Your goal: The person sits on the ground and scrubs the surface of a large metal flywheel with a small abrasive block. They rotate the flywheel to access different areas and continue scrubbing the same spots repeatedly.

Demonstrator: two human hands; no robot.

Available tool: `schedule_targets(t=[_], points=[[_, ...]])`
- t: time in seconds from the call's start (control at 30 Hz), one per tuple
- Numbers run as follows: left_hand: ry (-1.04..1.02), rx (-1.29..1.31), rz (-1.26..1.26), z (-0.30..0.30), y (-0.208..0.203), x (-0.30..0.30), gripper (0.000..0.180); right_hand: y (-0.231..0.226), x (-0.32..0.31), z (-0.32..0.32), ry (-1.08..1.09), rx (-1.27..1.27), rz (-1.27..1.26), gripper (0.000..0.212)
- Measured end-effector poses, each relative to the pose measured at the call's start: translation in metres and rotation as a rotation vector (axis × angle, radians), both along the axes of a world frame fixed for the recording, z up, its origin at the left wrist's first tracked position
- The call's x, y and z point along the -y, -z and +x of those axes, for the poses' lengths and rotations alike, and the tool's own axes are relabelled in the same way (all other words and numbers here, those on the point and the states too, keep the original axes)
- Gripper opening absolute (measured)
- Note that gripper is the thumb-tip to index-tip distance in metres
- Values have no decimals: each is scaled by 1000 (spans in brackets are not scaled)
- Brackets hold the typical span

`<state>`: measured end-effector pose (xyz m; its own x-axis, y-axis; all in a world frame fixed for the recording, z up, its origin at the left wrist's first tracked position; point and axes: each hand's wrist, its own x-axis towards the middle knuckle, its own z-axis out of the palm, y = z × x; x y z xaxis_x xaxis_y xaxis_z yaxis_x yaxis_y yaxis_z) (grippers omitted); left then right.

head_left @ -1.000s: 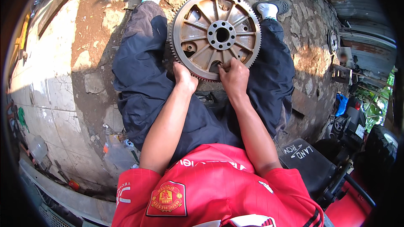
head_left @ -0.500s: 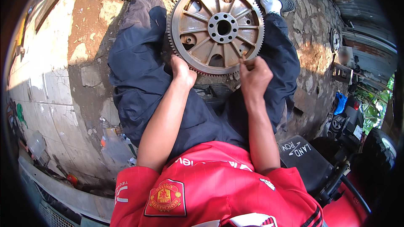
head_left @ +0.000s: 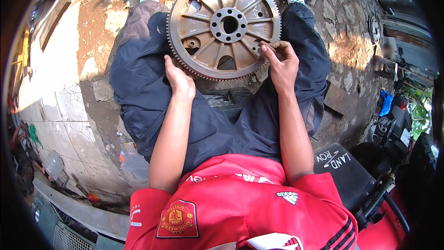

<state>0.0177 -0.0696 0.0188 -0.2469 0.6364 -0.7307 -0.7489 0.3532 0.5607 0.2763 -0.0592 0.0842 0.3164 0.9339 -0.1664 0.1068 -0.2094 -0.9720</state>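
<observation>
A large toothed flywheel (head_left: 217,25), brownish with a bright hub, spokes and holes, stands tilted between my legs. My left hand (head_left: 181,81) holds its lower left rim from beneath, palm up with the thumb outside the teeth; the other fingers are partly hidden. Over the lower right of the wheel, near a spoke's outer end, my right hand (head_left: 284,65) is closed in a pinch. Something small and brownish seems to sit between its thumb and forefinger, too small to name.
Below the wheel, a dark object (head_left: 226,99) lies between my thighs. Stony ground (head_left: 344,23) spreads right, with a round metal disc (head_left: 374,30) farther off. A black box-like seat (head_left: 344,171) stands by my right elbow. Pale tiles (head_left: 69,111) lie left, beside a clear plastic container (head_left: 53,165).
In the view, the wheel and my left hand have shifted left and slightly up. My right hand has risen a little, its pinch turned more toward view.
</observation>
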Motion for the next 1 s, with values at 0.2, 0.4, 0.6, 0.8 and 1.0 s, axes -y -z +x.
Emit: schedule_targets(t=[0.2, 0.4, 0.6, 0.8, 1.0], points=[[90, 21, -93, -18, 3, -3, 80, 10, -4, 17, -34, 83, -126, 23], [110, 87, 109, -3, -1, -11, 66, 0, 1, 9, -224, 438, -8, 29], [103, 87, 61, -2, -8, -15, 66, 12, 2, -31, -250, 669, 132, 23], [110, 101, 68, -8, -3, -15, 70, 22, -6, -49, -292, 799, 316, 11], [88, 185, 46, -10, -11, -14, 72, 19, 6, -33, -400, 857, 219, 7]])
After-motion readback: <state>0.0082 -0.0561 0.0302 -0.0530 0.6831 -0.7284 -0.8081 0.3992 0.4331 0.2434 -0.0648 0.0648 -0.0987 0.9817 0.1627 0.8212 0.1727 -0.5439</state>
